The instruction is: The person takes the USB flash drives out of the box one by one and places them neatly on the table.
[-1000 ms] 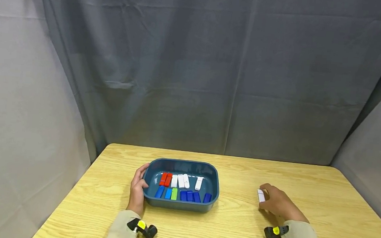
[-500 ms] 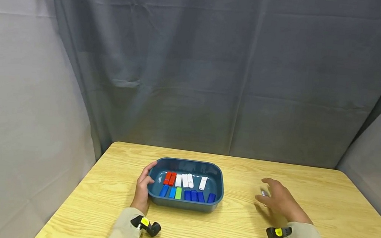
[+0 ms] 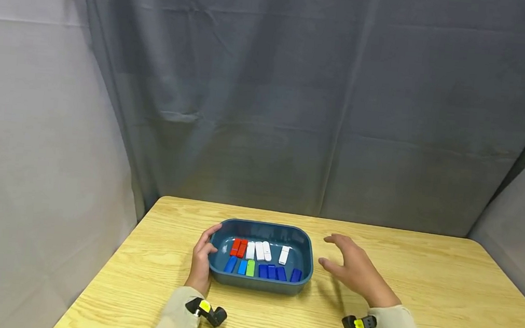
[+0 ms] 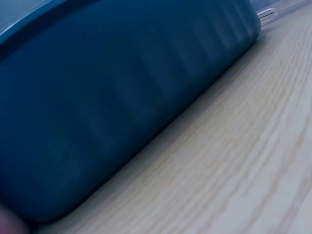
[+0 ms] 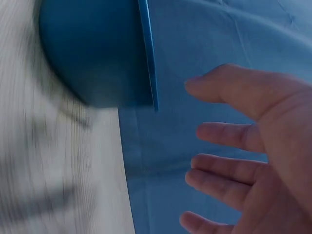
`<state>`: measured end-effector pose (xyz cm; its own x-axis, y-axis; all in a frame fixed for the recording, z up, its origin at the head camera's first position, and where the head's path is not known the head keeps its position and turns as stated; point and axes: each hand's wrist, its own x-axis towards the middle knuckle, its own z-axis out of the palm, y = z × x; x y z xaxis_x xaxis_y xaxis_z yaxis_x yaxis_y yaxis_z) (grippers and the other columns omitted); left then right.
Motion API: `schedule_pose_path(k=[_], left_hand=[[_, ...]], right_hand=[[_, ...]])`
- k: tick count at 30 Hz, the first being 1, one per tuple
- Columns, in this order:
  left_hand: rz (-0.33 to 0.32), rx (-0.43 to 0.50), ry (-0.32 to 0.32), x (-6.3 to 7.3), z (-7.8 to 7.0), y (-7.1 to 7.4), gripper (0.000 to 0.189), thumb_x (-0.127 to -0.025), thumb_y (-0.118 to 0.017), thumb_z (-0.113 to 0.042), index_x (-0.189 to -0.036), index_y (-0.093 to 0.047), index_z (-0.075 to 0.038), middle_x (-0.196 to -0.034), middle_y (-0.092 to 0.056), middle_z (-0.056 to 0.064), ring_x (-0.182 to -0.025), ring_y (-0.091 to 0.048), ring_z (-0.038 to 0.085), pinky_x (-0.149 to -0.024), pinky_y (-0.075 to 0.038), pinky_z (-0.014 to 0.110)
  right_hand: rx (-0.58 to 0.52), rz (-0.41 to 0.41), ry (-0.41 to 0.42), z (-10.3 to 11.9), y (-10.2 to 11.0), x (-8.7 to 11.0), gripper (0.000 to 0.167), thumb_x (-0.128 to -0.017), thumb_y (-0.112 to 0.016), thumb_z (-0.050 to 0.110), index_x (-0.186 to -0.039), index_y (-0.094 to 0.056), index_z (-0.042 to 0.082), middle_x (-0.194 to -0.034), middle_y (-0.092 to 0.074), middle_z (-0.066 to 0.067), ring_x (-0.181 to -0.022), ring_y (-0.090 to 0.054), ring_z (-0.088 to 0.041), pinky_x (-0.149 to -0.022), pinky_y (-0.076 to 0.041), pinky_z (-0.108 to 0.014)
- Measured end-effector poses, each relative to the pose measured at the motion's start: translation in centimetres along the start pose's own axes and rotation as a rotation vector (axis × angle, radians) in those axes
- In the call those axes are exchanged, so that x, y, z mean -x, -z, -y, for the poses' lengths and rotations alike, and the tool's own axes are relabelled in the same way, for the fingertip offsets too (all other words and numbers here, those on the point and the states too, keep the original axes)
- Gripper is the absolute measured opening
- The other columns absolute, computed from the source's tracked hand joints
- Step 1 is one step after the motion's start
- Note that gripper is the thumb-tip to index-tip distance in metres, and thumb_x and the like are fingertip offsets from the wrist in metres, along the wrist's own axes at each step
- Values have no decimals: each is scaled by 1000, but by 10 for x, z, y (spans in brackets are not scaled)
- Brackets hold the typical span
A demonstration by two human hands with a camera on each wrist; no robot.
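My left hand (image 3: 200, 263) holds the left end of a dark blue-green rectangular tray (image 3: 261, 285), its thumb at the rim. Inside lie small flat sticks that look like USB flash drives: two red (image 3: 235, 247), several white (image 3: 284, 255), two lighter blue (image 3: 231, 264), one green (image 3: 251, 268) and several dark blue (image 3: 296, 275). My right hand (image 3: 356, 271) is in the air right of the tray, thumb and fingers spread. In the right wrist view this hand (image 5: 258, 156) holds nothing. The white stick seen earlier on the right is out of sight.
The wooden table (image 3: 457, 295) extends right of the tray. Behind it hangs a grey curtain (image 3: 258, 106), with a pale cloth (image 3: 46, 166) at the left. In the left wrist view, a small pale outlined thing (image 4: 267, 14) lies beyond the tray's far end.
My right hand has let go of the white stick on the table and moved left toward the tray, fingers spreading. My left hand stays at the tray; the head view has shifted slightly.
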<state>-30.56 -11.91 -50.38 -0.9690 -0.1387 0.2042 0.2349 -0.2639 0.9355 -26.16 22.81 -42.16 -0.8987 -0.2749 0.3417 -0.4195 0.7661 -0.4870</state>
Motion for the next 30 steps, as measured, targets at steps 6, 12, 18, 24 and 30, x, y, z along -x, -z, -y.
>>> schedule_pose_path(k=[6, 12, 18, 24, 30], left_hand=[[-11, 7, -5, -2, 2, -2, 61, -73, -37, 5, -132, -53, 2, -143, -47, 10, -135, -34, 29, -107, -20, 48], [-2, -9, 0, -1, 4, -3, 61, -72, -37, 5, -130, -53, 2, -144, -46, 10, -135, -33, 28, -107, -21, 48], [7, -21, -12, 0, 4, -3, 61, -70, -36, 8, -128, -55, 2, -143, -47, 12, -134, -35, 28, -105, -23, 46], [18, -31, -22, 1, 4, -7, 63, -69, -34, 12, -128, -52, 6, -142, -47, 14, -133, -37, 30, -104, -24, 47], [11, -39, -26, 3, 3, -7, 63, -68, -34, 14, -128, -51, 8, -141, -47, 15, -132, -37, 32, -102, -25, 46]], right_hand=[[-18, 28, 7, 17, -16, -11, 48, -87, -70, 24, -127, -57, 2, -141, -44, -25, -126, -44, -45, -97, -37, -60], [-6, 81, -17, 27, -31, -21, 48, -86, -70, 27, -126, -58, 4, -146, -38, -24, -128, -42, -45, -97, -36, -62], [70, 105, -61, 30, -45, -28, 46, -84, -72, 28, -123, -62, 6, -148, -35, -26, -133, -36, -45, -97, -27, -69], [124, 122, -126, 31, -56, -31, 43, -82, -74, 28, -119, -65, 9, -151, -30, -26, -136, -29, -45, -99, -19, -71], [120, 114, -192, 34, -64, -37, 42, -80, -76, 27, -116, -67, 8, -152, -27, -26, -138, -24, -45, -101, -11, -72]])
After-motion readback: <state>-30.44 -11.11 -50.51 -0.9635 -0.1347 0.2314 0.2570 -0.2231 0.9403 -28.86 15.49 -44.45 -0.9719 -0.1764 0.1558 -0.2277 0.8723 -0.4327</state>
